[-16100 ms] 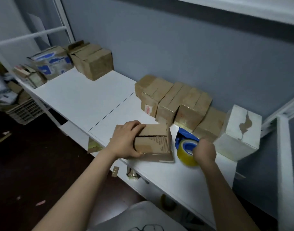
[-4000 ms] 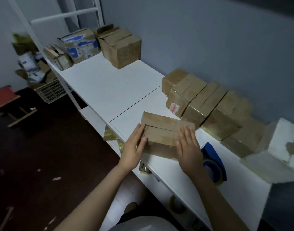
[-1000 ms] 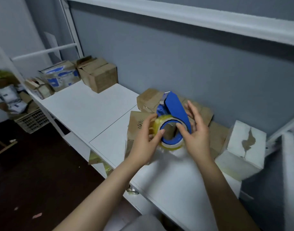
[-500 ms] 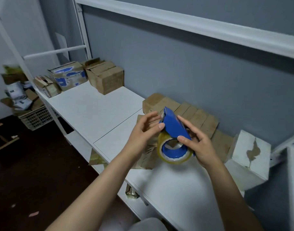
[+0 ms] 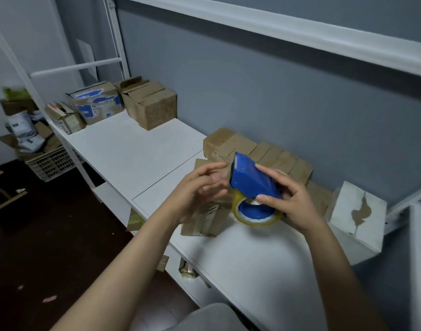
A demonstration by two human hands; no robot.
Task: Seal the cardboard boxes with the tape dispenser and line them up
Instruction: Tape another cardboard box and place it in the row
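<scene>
The blue tape dispenser (image 5: 252, 180) is held off the surface, gripped by the right hand (image 5: 293, 201). Its long axis tilts up and away, with the toothed end nearest the left hand (image 5: 200, 189), whose fingers are loosely spread and hold nothing I can make out. The cardboard box (image 5: 204, 218) to be sealed lies just below-left of the dispenser, closer to the left hand. Behind the dispenser a row of boxes (image 5: 271, 156) lines the grey wall (image 5: 252, 91). To its right stands a white box (image 5: 357, 216), and beneath it is the white tabletop (image 5: 264, 254).
</scene>
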